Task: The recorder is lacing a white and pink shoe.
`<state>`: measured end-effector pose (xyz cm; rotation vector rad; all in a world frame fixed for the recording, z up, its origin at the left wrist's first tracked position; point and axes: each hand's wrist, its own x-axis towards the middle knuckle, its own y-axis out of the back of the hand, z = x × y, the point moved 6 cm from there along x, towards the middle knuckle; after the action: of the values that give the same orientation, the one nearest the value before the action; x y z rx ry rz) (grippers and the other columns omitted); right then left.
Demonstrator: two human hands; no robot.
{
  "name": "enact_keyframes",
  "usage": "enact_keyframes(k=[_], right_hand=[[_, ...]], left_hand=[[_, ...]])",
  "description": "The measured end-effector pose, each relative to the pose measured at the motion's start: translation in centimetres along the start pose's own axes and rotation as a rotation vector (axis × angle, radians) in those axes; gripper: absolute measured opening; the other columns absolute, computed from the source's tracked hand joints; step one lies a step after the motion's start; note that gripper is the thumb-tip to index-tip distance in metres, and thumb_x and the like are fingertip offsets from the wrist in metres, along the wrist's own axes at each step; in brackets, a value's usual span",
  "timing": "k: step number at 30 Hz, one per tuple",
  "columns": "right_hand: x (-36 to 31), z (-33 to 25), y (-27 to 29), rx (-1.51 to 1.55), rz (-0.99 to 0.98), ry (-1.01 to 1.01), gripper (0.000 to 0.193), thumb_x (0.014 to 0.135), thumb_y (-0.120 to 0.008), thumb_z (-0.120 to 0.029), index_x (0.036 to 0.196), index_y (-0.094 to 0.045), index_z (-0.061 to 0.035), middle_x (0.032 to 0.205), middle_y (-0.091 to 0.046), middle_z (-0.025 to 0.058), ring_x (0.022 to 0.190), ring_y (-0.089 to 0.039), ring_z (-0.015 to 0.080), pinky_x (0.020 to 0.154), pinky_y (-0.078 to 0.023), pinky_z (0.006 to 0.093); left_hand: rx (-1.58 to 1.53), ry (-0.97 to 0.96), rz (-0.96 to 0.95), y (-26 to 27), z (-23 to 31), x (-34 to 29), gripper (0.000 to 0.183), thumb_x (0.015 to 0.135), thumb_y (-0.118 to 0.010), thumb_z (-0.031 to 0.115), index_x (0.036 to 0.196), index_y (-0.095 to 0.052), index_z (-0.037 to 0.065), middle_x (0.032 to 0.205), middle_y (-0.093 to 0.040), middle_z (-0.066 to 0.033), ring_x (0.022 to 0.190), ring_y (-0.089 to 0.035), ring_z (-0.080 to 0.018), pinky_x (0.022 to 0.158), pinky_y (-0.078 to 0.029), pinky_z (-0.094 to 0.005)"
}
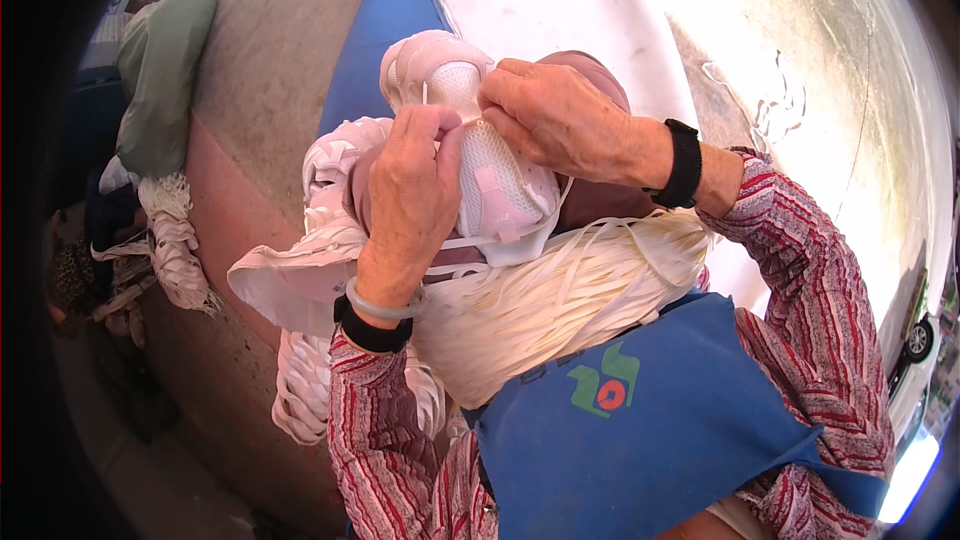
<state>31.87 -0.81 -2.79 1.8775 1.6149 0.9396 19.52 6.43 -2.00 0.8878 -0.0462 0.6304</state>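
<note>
A pale pink and white sneaker [420, 58] rests in front of me, its mesh tongue [490, 180] toward me. My left hand [408, 175] pinches a white shoelace [425, 92], whose tip stands up above the thumb and forefinger. At the sneaker's right side, my right hand [560, 115] has bent fingers closed on the shoe's edge by the lace opening; whether they also hold lace is hidden. A loose length of lace trails below the tongue. Across my lap lies a thick bundle of cream laces [560, 300].
More pink sneakers [335, 155] sit just left of my left hand. White braided laces [302, 390] hang below them. A blue apron [640, 410] covers my lap. A white sheet [550, 0] lies beyond, and a green cushion [170, 70] is at far left.
</note>
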Motion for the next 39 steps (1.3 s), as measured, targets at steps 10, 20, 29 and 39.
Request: enact_keyframes(k=[10,20,29,39], right_hand=[[0.2,0.2,-0.2,-0.031,-0.037,0.011,0.010,0.090,-0.059,-0.007,0.093,-0.056,0.0024,0.090,-0.061,0.0168,0.079,-0.063,0.0347,0.070,-0.052,0.0430],[0.4,-2.1,0.9,-0.162,0.013,0.121,0.011,0.083,-0.062,-0.002,0.090,-0.063,0.0057,0.094,-0.064,0.0185,0.080,-0.067,0.0366,0.071,-0.055,0.0439],[0.4,-2.5,-0.2,-0.088,0.068,0.195,0.021,0.080,-0.066,-0.003,0.101,-0.061,-0.0018,0.092,-0.062,0.0136,0.086,-0.065,0.0325,0.072,-0.053,0.0397],[1.1,-2.7,-0.1,-0.112,0.108,0.149,0.020,0.080,-0.067,-0.002,0.099,-0.062,-0.0024,0.089,-0.065,0.0128,0.086,-0.066,0.0314,0.076,-0.053,0.0389]], left_hand=[[-0.007,0.019,-0.017,-0.3,-0.2,0.1,0.010,0.088,-0.064,0.001,0.095,-0.057,0.001,0.089,-0.060,-0.0160,0.074,-0.062,-0.0329,0.063,-0.050,-0.0369],[0.007,0.039,0.002,0.1,-0.3,0.0,0.014,0.085,-0.068,0.002,0.096,-0.059,0.002,0.087,-0.061,-0.0138,0.068,-0.062,-0.0287,0.062,-0.050,-0.0367],[-0.066,0.209,-0.045,0.8,-1.2,-0.9,0.022,0.082,-0.071,0.005,0.100,-0.063,-0.001,0.090,-0.063,-0.0125,0.065,-0.061,-0.0181,0.065,-0.049,-0.0331],[0.037,0.267,-0.081,1.0,-0.8,0.5,0.015,0.083,-0.068,0.006,0.095,-0.063,0.000,0.086,-0.065,-0.0110,0.065,-0.062,-0.0219,0.062,-0.050,-0.0344]])
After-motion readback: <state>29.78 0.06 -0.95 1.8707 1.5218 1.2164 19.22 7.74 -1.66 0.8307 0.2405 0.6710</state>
